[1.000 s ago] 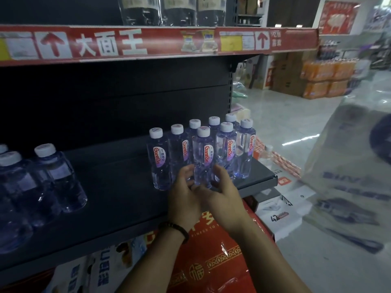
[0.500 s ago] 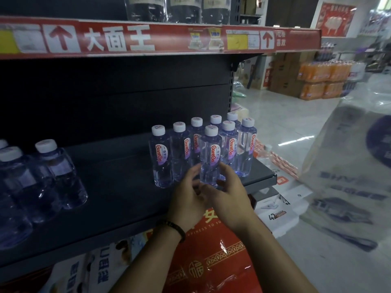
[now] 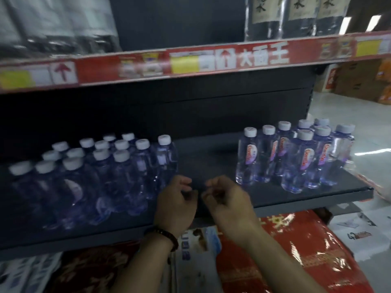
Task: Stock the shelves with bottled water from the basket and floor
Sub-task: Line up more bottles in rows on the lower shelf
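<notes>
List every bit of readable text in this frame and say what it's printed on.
"大面王": on the red shelf-edge strip.
"Gan…": on the labels of the right-hand bottles; the rest is blurred.
"水": on the labels of the dark bottles up top; the other characters are unreadable.
Left-hand bottles, yellow tags, red pack below: too blurred to read.

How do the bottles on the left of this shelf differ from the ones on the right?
The left cluster has more bottles than the right cluster. Left cluster bottles look broader; right cluster bottles slimmer. Red oval labels show on the right cluster, none plainly on the left. Both stand upright, clear, white-capped, on one dark shelf.
</notes>
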Demonstrator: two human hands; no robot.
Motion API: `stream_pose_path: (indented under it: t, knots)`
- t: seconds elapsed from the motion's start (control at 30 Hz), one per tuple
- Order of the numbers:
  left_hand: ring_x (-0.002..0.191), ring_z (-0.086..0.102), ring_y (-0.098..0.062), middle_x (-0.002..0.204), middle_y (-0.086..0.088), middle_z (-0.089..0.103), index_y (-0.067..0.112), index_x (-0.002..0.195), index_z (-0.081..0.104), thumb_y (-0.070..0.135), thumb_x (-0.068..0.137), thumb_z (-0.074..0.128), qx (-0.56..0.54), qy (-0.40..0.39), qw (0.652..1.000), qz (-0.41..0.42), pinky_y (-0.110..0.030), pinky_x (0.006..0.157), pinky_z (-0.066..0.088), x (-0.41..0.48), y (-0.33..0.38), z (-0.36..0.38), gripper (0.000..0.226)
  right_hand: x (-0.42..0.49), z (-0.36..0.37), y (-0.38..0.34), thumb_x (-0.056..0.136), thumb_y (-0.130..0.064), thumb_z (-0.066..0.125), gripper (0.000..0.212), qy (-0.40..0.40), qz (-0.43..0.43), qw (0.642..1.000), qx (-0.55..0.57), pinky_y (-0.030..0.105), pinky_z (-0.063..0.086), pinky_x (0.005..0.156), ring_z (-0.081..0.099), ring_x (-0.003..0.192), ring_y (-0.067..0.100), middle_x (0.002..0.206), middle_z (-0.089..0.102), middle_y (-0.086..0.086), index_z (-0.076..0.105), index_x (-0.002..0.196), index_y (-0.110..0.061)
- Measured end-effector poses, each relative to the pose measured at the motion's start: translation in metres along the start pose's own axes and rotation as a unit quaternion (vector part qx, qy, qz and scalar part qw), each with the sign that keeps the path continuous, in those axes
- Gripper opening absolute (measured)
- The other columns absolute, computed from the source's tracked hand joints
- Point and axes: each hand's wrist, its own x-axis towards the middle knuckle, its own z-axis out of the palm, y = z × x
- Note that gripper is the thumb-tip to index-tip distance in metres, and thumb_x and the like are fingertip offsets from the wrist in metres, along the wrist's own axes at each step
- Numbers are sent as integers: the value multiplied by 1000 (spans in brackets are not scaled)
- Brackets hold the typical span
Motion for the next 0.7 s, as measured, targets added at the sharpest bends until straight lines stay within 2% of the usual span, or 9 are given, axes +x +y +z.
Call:
stream_pose_path:
  t: [0.07,0.17,0.2,0.27,0.4,0.47,0.57,0.63,0.7]
  knots:
    - [90,59,8,104,15,67,29,114,60,23,100,68,-7,23,1000,-10,-6,65,43,-1,-11,-22,17,2,20,-21,95,-23,76,15,-4,-14,1000,-18,10,49,70,65,84,1,88,70,-7,66,97,-34]
    - [86,61,3,99,15,66,27,118,57,31,101,67,-33,30,999,-19,-12,63,41,-1,-23,-41,21,36,37,-50,95,-23,75,14,41,-78,995,-56,9,46,64,65,76,3,88,70,-9,62,92,-29]
    - [86,62,1,98,14,66,26,121,57,31,101,67,-38,29,999,-23,-13,64,41,-1,-26,-44,23,52,42,-59,95,-25,75,12,59,-98,990,-77,11,45,65,65,79,4,91,70,-7,62,95,-26]
    - [89,63,1,100,14,69,25,126,57,28,101,68,-48,23,998,-33,-15,69,45,0,-28,-50,27,79,56,-73,92,-32,76,22,81,-117,983,-116,26,48,77,65,95,17,106,68,2,64,108,-22]
    - [86,59,8,102,17,69,28,128,56,26,102,67,-62,8,997,-43,-6,60,44,1,-28,-54,29,107,76,-82,92,-44,76,46,102,-100,982,-122,31,49,87,62,112,21,128,58,4,62,131,-23]
    - [85,58,9,102,18,67,30,128,55,26,103,65,-73,-2,996,-44,-6,57,41,1,-29,-54,28,115,79,-85,90,-49,78,43,102,-98,982,-121,34,55,89,63,109,18,124,61,0,67,124,-25]
    - [86,59,8,99,20,65,31,129,54,27,103,65,-85,-16,995,-46,-8,60,40,1,-31,-54,29,121,81,-91,84,-50,84,29,98,-87,984,-124,39,63,79,70,91,11,100,72,-8,69,100,-30]
    - [87,59,8,102,17,67,28,132,54,27,103,65,-90,-18,995,-47,-9,61,41,2,-31,-55,30,125,78,-93,83,-42,88,25,92,-69,986,-121,32,63,74,72,84,8,91,74,-9,72,96,-28]
    - [87,59,6,109,14,68,27,133,54,27,103,65,-100,-18,993,-54,-9,61,41,2,-31,-55,32,128,69,-94,86,-31,88,23,80,-66,988,-115,19,58,73,71,85,7,95,76,-7,76,104,-23]
